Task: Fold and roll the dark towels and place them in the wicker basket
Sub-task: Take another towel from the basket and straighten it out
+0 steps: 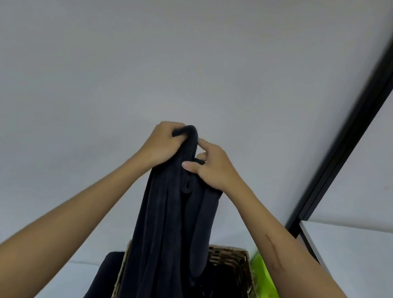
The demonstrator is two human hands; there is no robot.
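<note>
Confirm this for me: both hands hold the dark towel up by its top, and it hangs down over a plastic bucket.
One thing is wrong: it is no plastic bucket. The head view shows the left hand and right hand holding the dark towel up by its top, and it hangs down over a wicker basket.

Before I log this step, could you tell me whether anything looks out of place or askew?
Mostly tidy, with one oddity: a dark cloth lies outside the wicker basket, draped against its left side. The left hand and right hand hold a dark towel up, bunched and unfolded.
</note>
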